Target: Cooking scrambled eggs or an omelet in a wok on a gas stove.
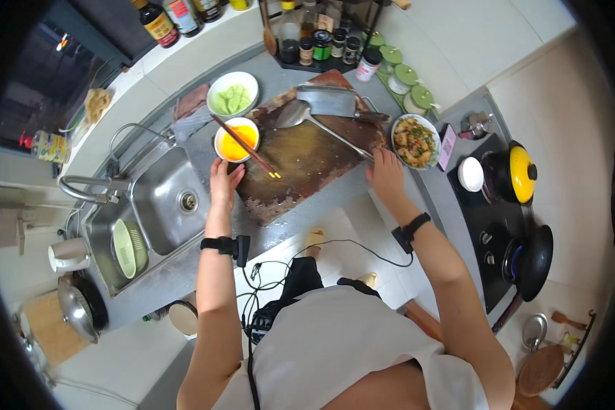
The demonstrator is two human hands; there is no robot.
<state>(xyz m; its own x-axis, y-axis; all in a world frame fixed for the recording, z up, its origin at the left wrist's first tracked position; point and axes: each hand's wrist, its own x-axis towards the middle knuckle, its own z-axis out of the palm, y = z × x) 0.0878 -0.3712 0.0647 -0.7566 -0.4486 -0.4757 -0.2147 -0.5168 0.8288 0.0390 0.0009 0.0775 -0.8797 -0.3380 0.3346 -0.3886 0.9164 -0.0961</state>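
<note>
My left hand (224, 180) is at the near edge of a white bowl of beaten egg (230, 146), fingers apart; whether it touches the bowl is unclear. A pair of wooden chopsticks (246, 147) lies across that bowl, tips over the wooden cutting board (282, 192). My right hand (387, 171) has its fingers on the handle end of a metal wok spatula (294, 114), whose head rests on the board beside a cleaver (333, 101). A bowl of green slices (232, 95) stands behind the egg. Right of the board is a plate of cooked food (414, 141).
On the left is a steel sink (166, 187) with a green colander (128, 248). Seasoning jars (322, 46) stand behind the board. The right-hand stove holds a yellow-lidded pot (521, 174), a small white bowl (471, 174) and a black wok (537, 264) beside a blue flame.
</note>
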